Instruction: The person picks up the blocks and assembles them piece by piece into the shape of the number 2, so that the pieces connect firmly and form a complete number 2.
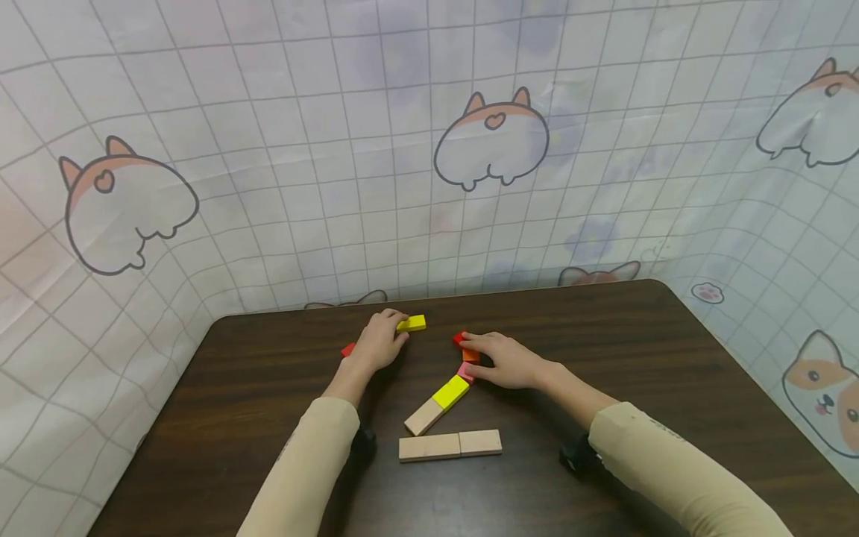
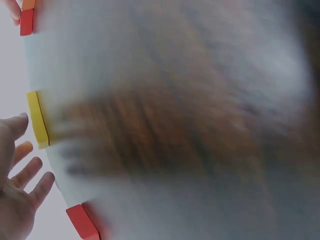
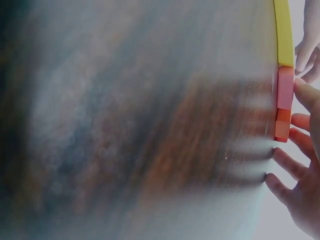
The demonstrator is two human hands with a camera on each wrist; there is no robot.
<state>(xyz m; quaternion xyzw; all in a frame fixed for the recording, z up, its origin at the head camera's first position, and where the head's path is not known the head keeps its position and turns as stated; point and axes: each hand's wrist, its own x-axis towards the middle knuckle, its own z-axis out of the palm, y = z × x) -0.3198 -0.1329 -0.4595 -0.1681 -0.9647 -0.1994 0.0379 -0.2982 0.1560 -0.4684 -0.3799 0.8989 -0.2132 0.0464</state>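
Note:
My left hand [image 1: 381,341] is at the back of the table, beside a yellow block [image 1: 416,323]. Its fingers look spread in the left wrist view, close to that yellow block [image 2: 38,120]; whether they touch it I cannot tell. A red block [image 1: 347,350] lies left of this hand, partly hidden by it. Over a curved row of blocks rests my right hand [image 1: 508,361], fingers extended. The thumb is against a pink block [image 3: 285,87]; other fingers reach an orange block [image 1: 471,356] and a red block [image 1: 459,338]. The row continues with a yellow block [image 1: 451,392] and a plain wooden block [image 1: 424,417].
Two plain wooden blocks [image 1: 450,445] lie end to end in front of the curved row. The dark wooden table [image 1: 268,418] meets a white gridded cloth [image 1: 322,186] with cartoon dogs behind it.

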